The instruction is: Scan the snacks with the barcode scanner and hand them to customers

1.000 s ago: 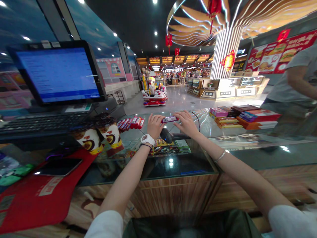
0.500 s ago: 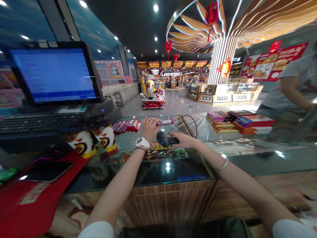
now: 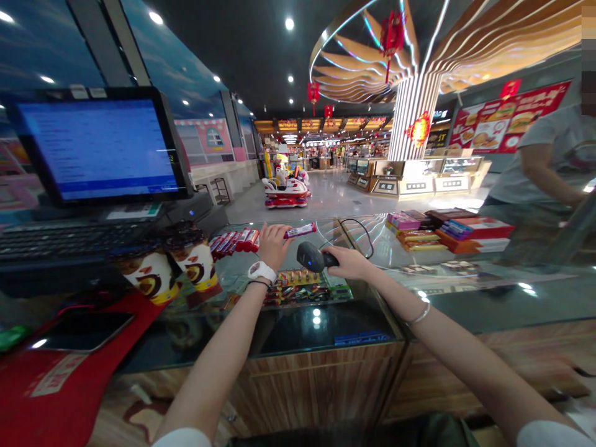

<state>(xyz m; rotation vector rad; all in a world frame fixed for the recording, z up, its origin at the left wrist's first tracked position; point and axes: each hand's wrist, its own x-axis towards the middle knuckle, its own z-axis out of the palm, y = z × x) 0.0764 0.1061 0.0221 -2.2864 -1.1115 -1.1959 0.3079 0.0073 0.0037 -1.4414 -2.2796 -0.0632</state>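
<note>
My left hand is closed on one end of a slim red-and-purple snack pack, which sticks out to the right above the glass counter. My right hand grips the handle of a black barcode scanner; its head points left and a small blue light shows on it. The scanner hangs just below and right of the pack, apart from it. Just left of my left hand, several similar red packs lie in a row on the glass. Exact print on the packs is too small to read.
At left stand a monitor, a keyboard and two lidded cups. A phone lies on a red mat. Boxed and wrapped snacks are piled at right, near another person. A black cable loops behind the scanner.
My left hand has shifted slightly left with the snack pack, towards the row of packs. The scanner has turned a little in my right hand, and the gap between it and the pack has widened.
</note>
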